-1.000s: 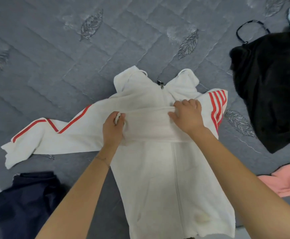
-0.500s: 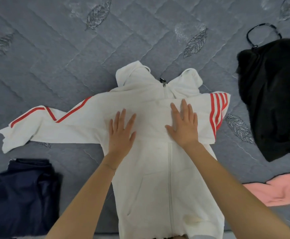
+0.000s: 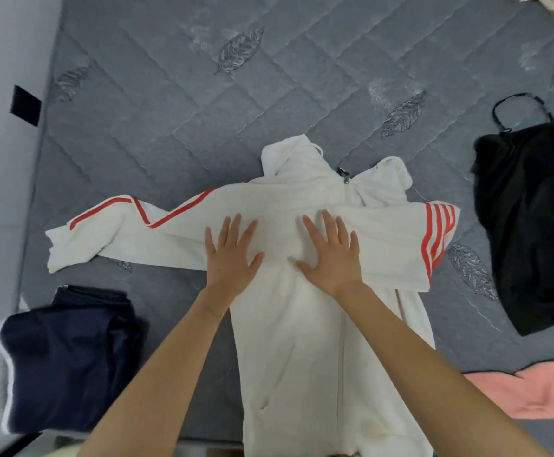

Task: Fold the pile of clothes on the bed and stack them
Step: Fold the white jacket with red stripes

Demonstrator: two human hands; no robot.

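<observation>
**Two hands flattening a white zip-front hooded jacket with red stripes [image 3: 334, 341]**

Head view: the jacket is lying front-up in the middle of the frame on the grey quilted mattress [image 3: 176, 120]. Its hood is pointing toward the upper middle and its hem is running off the bottom edge, so the body's long axis is going up and down the picture. The folded sleeve [image 3: 397, 249] is lying crosswise over the chest, with its red-striped bend sitting at the right centre. The left hand [image 3: 231, 258] and the right hand [image 3: 330, 258] are pressing down on this band side by side. Both palms are flat, with fingers straight and spread, and they are gripping nothing.

The outstretched sleeve [image 3: 120, 232] is reaching toward the left centre of the frame. Its long axis is running almost sideways, with the cuff dipping slightly toward the lower left. It is beginning just beside the little-finger edge of the left hand and lying well apart from the right hand. The left hand is therefore looking like the nearer one to bring it in, and the cuff would probably be travelling rightward across the chest.

A folded navy garment [image 3: 68, 361] is sitting at the lower left, a black heap of clothing [image 3: 532, 225] at the right edge, and a pink garment [image 3: 539, 390] at the lower right. None of these appears to be touching the jacket.
</observation>
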